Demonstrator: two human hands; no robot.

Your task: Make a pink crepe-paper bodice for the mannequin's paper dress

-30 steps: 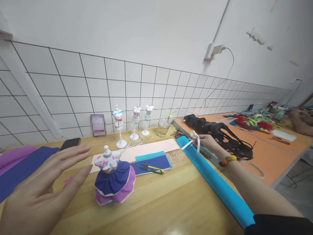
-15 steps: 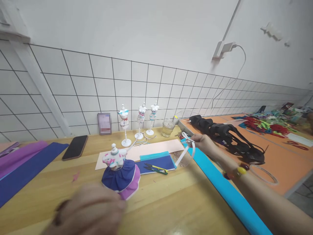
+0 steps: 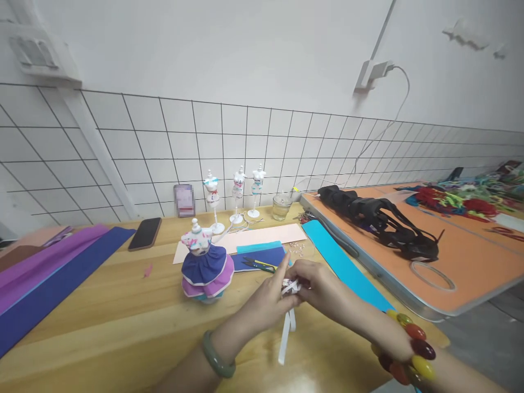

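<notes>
My left hand [image 3: 273, 292] and my right hand [image 3: 313, 283] meet over the wooden table, both closed on a white ribbon [image 3: 285, 341]. Its looped, bow-like part sits between my fingers, and the two tails hang below. Left of my hands stands a small dress form [image 3: 197, 240] with a pink-flecked white bodice and a layered skirt [image 3: 208, 268] in blue, purple and teal. Thread snips [image 3: 258, 264] lie just behind my hands on folded blue cloth [image 3: 275, 256]. Small beads [image 3: 296, 249] are scattered beyond my right hand.
Three white mini dress forms [image 3: 238, 188] stand by the wall beside a glass jar [image 3: 281, 207]. A phone [image 3: 145, 233] and long fabric strips [image 3: 61, 273] lie left. A turquoise strip [image 3: 347, 267] runs along the right, beside an orange table [image 3: 462, 284] holding a black strapped item [image 3: 380, 226].
My right hand has brought the white ribbon from over the beads toward me. My left hand has moved right from the front of the dress form and joined it on the ribbon.
</notes>
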